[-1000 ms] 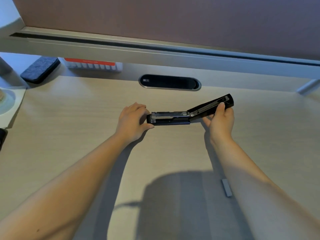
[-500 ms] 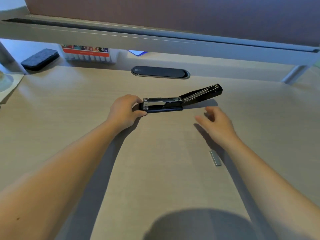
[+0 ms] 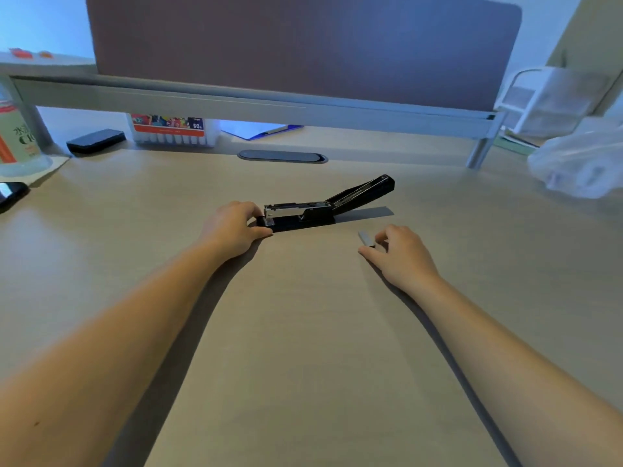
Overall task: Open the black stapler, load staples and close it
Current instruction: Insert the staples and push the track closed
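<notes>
The black stapler (image 3: 303, 217) lies on the desk with its lid (image 3: 365, 192) swung up and back to the right, so the metal staple channel shows. My left hand (image 3: 232, 227) grips the stapler's left front end and holds it down. A short grey strip of staples (image 3: 365, 238) lies on the desk to the right of the stapler. My right hand (image 3: 401, 254) rests right beside the strip, fingertips curled at its near end, thumb flat on the desk. Whether the fingers pinch the strip is unclear.
At the back stand a box of markers (image 3: 168, 131), a black eraser pad (image 3: 96, 139), a blue folder (image 3: 259, 129) and a cable grommet (image 3: 283, 156). A bottle (image 3: 17, 136) and a phone (image 3: 10, 193) sit far left. A plastic bag (image 3: 580, 163) lies far right.
My right hand let go of the stapler's lid, which stays open, and drew back to the staple strip. My left hand kept its hold. The camera tilted up.
</notes>
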A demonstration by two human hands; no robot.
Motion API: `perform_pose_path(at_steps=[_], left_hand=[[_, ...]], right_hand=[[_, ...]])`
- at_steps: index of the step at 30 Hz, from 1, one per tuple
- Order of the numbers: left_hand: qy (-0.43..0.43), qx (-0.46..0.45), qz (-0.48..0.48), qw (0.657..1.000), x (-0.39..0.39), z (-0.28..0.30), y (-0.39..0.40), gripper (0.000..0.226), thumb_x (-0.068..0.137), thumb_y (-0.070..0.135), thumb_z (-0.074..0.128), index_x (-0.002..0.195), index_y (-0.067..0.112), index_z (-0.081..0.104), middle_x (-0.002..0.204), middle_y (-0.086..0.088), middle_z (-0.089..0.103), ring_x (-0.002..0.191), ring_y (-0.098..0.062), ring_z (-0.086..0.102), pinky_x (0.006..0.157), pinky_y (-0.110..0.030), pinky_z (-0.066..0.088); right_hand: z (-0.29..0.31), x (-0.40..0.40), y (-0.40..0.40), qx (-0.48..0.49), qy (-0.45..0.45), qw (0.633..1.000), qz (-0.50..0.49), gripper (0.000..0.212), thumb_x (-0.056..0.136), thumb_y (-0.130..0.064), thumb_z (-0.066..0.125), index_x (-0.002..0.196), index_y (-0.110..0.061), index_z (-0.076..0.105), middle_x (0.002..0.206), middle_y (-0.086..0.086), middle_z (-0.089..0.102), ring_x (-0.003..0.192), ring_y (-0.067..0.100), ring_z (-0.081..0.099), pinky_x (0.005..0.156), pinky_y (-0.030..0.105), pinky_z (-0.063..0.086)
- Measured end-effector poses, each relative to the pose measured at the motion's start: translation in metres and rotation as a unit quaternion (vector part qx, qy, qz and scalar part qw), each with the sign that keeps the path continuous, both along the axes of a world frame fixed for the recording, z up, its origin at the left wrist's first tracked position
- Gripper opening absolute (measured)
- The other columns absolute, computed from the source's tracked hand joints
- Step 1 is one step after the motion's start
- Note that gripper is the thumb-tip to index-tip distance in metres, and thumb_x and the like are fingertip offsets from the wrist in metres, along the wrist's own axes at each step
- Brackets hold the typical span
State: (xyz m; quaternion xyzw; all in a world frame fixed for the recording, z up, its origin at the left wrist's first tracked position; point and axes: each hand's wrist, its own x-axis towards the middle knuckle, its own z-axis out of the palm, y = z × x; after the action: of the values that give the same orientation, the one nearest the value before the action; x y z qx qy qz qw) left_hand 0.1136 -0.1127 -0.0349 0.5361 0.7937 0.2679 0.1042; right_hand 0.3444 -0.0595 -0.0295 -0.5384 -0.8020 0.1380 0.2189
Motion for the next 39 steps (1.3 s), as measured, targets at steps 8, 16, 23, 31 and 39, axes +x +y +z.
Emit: perform_pose_path(at_steps=[8, 16, 23, 31, 39], left_hand=[[-0.001, -0.01, 0.016, 1.0, 0.016, 0.006, -0.023, 0.035, 0.08, 0.029, 0.059, 0.109, 0.011, 0.056, 0.124, -0.016, 0.055, 0.112, -0.033, 0.049, 0.091, -0.045, 0.042], [0.018, -0.015, -0.017, 1.0, 0.024, 0.006, -0.062, 0.035, 0.079, 0.03, 0.06, 0.108, 0.012, 0.056, 0.12, -0.014, 0.056, 0.112, -0.029, 0.046, 0.093, -0.041, 0.039], [0.025, -0.018, -0.048, 0.998, 0.036, 0.01, -0.103, 0.039, 0.08, 0.029, 0.06, 0.114, 0.011, 0.054, 0.124, -0.011, 0.056, 0.115, -0.027, 0.047, 0.096, -0.038, 0.037], [0.011, -0.016, -0.069, 0.997, 0.037, 0.009, -0.113, 0.038, 0.078, 0.027, 0.062, 0.112, 0.011, 0.055, 0.121, -0.01, 0.057, 0.114, -0.025, 0.047, 0.097, -0.038, 0.037], [0.022, -0.017, -0.081, 0.996, 0.035, 0.006, -0.113, 0.038, 0.078, 0.029, 0.061, 0.112, 0.013, 0.055, 0.121, -0.008, 0.058, 0.114, -0.024, 0.047, 0.099, -0.039, 0.038]], right_hand=[[-0.006, -0.002, -0.004, 0.044, 0.011, 0.999, 0.02, 0.02, 0.085, -0.019, 0.05, 0.09, -0.004, 0.063, 0.102, 0.015, 0.062, 0.089, 0.028, 0.054, 0.074, 0.04, 0.046], [0.026, -0.012, -0.061, -0.011, 0.243, 0.955, 0.168, 0.01, 0.085, -0.014, 0.052, 0.086, -0.011, 0.061, 0.081, 0.002, 0.058, 0.075, 0.015, 0.052, 0.063, 0.026, 0.043], [0.025, -0.033, -0.072, 0.106, 0.081, 0.961, 0.24, 0.024, 0.09, -0.015, 0.044, 0.105, -0.004, 0.058, 0.108, 0.012, 0.062, 0.095, 0.019, 0.051, 0.068, 0.017, 0.026], [0.014, -0.037, -0.077, 0.071, 0.03, 0.965, 0.251, 0.024, 0.09, -0.018, 0.044, 0.105, -0.006, 0.057, 0.108, 0.012, 0.063, 0.097, 0.024, 0.053, 0.079, 0.03, 0.039], [0.016, -0.035, -0.077, 0.071, 0.018, 0.964, 0.257, 0.022, 0.089, -0.016, 0.045, 0.103, -0.005, 0.058, 0.105, 0.014, 0.063, 0.094, 0.025, 0.053, 0.075, 0.029, 0.037]])
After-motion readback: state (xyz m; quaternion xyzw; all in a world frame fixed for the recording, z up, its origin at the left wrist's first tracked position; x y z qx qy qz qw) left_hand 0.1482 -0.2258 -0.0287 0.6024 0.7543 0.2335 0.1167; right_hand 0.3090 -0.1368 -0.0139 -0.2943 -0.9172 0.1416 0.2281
